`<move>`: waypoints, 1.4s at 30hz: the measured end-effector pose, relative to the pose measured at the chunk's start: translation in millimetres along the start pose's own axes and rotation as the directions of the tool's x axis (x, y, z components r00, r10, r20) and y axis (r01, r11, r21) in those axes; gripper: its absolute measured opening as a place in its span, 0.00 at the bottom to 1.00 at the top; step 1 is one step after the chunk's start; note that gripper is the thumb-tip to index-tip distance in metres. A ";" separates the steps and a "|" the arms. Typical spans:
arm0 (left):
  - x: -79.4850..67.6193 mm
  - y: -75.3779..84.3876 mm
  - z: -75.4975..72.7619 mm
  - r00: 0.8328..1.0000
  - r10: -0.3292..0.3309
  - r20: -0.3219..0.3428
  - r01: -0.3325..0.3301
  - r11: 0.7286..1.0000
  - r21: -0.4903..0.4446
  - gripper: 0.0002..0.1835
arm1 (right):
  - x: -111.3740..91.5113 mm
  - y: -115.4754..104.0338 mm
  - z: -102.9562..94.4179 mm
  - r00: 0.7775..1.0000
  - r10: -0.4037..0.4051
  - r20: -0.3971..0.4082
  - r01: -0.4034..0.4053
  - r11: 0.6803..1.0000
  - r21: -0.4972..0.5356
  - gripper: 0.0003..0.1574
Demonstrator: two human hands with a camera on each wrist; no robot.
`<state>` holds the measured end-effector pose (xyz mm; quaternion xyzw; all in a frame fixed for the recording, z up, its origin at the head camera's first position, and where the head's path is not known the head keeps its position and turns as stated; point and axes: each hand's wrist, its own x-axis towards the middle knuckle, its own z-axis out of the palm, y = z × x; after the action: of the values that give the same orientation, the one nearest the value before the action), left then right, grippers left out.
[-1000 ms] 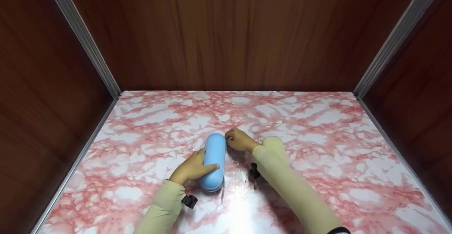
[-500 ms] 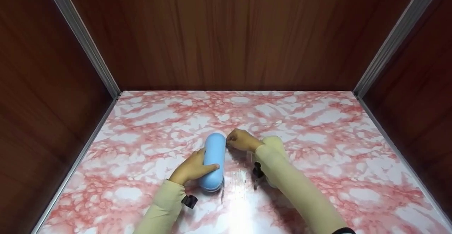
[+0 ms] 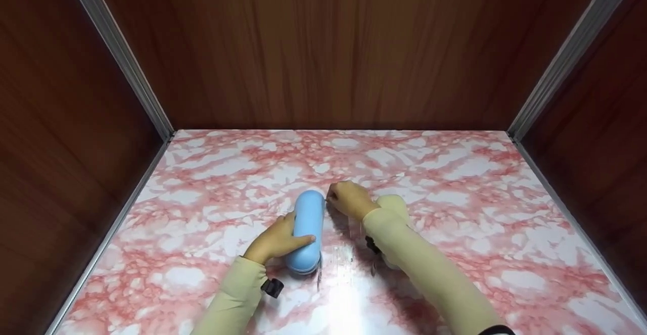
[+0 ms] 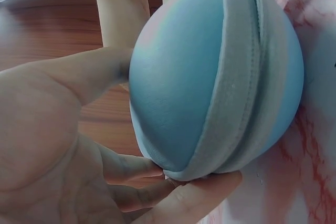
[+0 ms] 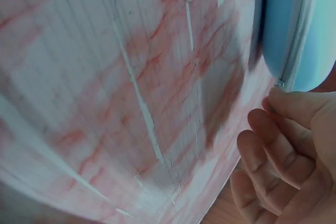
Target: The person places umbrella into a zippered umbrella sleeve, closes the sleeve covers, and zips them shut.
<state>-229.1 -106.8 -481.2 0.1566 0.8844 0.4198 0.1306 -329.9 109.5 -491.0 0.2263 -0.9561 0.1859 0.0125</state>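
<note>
A light blue hard-shell zippered case [image 3: 309,219], long with rounded ends, lies on the table. In the head view my left hand [image 3: 277,240] grips it from the left, thumb over the top. The left wrist view shows those fingers against the underside of the case's rounded end [image 4: 178,72], below the grey zipper band [image 4: 231,82]. My right hand [image 3: 352,199] is at the far right side of the case. In the right wrist view its thumb and forefinger pinch the zipper pull [image 5: 281,83], mostly hidden by the fingertips; the other fingers [image 5: 262,166] are loosely curled.
A pale yellow rounded object [image 3: 395,204] lies partly hidden behind my right forearm. The marbled red and white table [image 3: 227,173] has scuffed strips near the case. Dark wood panels [image 3: 323,47] enclose the back and sides.
My right hand has shifted slightly to the right, its wrist turning a little. The left hand and the case stay nearly in place.
</note>
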 end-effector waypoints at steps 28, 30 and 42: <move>0.2 0.4 1.3 0.999 -0.037 -0.008 0.037 0.999 0.017 0.47 | 10.3 5.9 22.2 0.943 0.332 0.027 -0.268 0.708 0.653 0.07; 0.0 0.4 1.6 0.999 -0.038 -0.009 0.038 0.999 0.016 0.47 | 10.7 6.6 22.7 0.943 0.331 0.033 -0.270 0.702 0.659 0.08; -0.4 -0.2 1.8 0.999 -0.036 -0.004 0.036 0.999 0.038 0.48 | 19.4 3.0 19.0 0.952 0.306 0.029 -0.256 0.737 0.626 0.08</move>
<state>-228.1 -105.8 -482.4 0.1424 0.8952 0.4006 0.1338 -347.4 96.8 -507.7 0.0637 -0.8625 0.4990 -0.0550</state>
